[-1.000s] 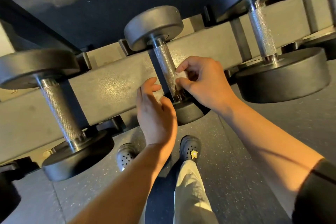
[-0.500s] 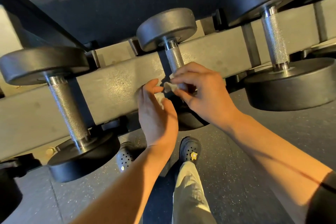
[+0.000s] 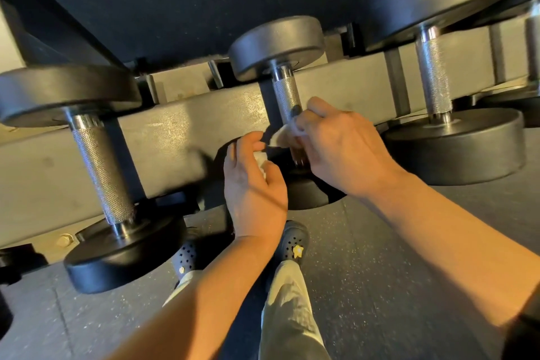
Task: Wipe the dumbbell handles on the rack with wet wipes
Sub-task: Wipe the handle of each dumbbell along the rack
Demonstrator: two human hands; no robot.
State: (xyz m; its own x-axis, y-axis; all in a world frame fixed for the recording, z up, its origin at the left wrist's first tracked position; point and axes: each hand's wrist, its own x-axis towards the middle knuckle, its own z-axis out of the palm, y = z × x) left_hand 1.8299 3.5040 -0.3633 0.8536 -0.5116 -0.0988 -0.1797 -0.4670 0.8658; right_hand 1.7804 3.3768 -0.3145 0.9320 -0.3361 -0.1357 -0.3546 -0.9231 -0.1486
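Observation:
Three black dumbbells lie across a grey rack beam (image 3: 181, 126). The middle dumbbell (image 3: 277, 44) has a knurled steel handle (image 3: 287, 96). My right hand (image 3: 342, 146) curls over the lower part of that handle and pinches a white wet wipe (image 3: 280, 137) against it. My left hand (image 3: 254, 184) hovers just left of the handle, fingers curled around another small white wipe piece (image 3: 260, 159). The near head of the middle dumbbell is mostly hidden behind both hands.
A larger dumbbell (image 3: 96, 155) lies to the left and another (image 3: 438, 90) to the right, each with a bare knurled handle. Below is speckled rubber floor (image 3: 365, 272), with my legs and dark clogs (image 3: 293, 242) under the hands.
My right hand has slid down the middle handle with the wipe, covering its lower part. The left hand stayed beside it. The view has shifted closer and to the right.

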